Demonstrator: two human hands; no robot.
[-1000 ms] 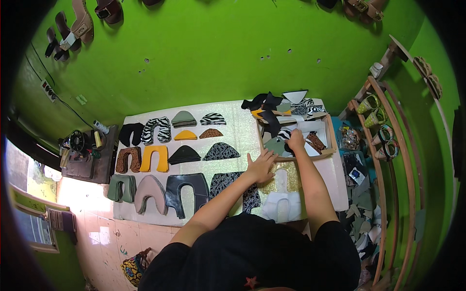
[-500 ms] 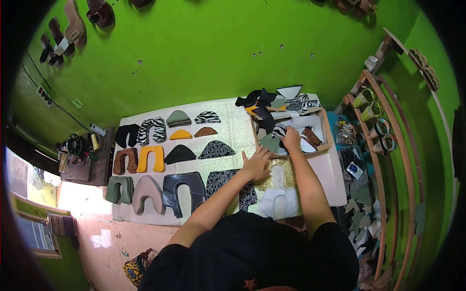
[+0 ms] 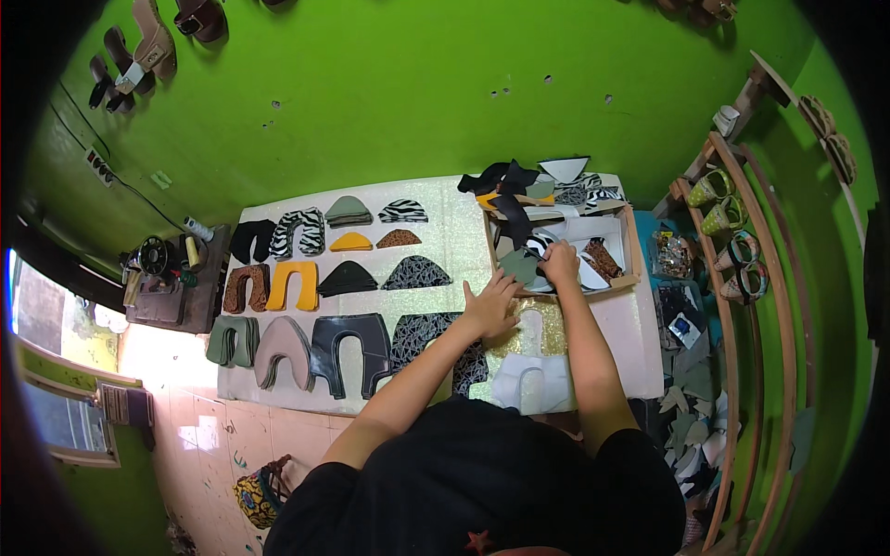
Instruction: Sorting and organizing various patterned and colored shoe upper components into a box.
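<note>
My right hand (image 3: 560,265) reaches into a shallow cardboard box (image 3: 630,243) at the right of the table, its fingers closed on a zebra-striped cut piece (image 3: 538,244). Beside it in the box lie a grey-green piece (image 3: 517,267), a leopard-print piece (image 3: 604,259) and some white ones. My left hand (image 3: 492,306) has its fingers spread, with the fingertips at the box's near left corner, close to the grey-green piece. Just nearer to me, white U-shaped pieces (image 3: 530,382) lie on a gold glittery sheet (image 3: 501,345).
Stacked U-shaped and half-round cut pieces (image 3: 350,345) stand in rows on the table's left. Loose scraps (image 3: 501,181) heap behind the box. A wooden rack (image 3: 728,343) with sandals (image 3: 723,218) is at the right, above floor scraps (image 3: 691,417). A sewing machine (image 3: 153,255) stands at the left.
The whole view has shifted slightly. Both hands stay almost where they were, the right still at the zebra-striped piece, the left still spread at the box corner.
</note>
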